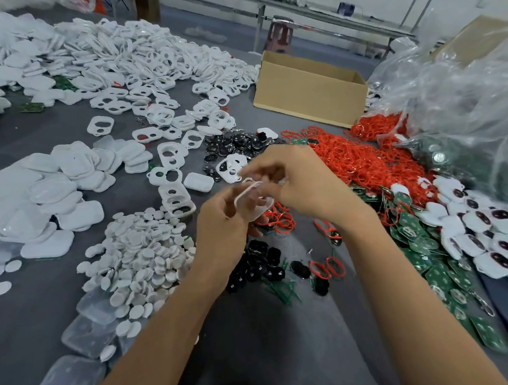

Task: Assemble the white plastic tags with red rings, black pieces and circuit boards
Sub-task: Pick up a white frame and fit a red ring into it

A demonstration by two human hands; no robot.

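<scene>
This is a small factory or workshop where many of the same thing get put together. A big grey table (pixel 273 350) is covered in heaps of parts: white tags (pixel 134 50), little white discs (pixel 143 254), red rings (pixel 355 158), black pieces (pixel 261 267) and green boards (pixel 431 258). A cardboard box (pixel 305 89) and clear plastic bags (pixel 465 87) sit at the far side. Behind are a long metal bench (pixel 324 11), a red stool (pixel 279 35) and a plain grey floor (pixel 204 18).
</scene>
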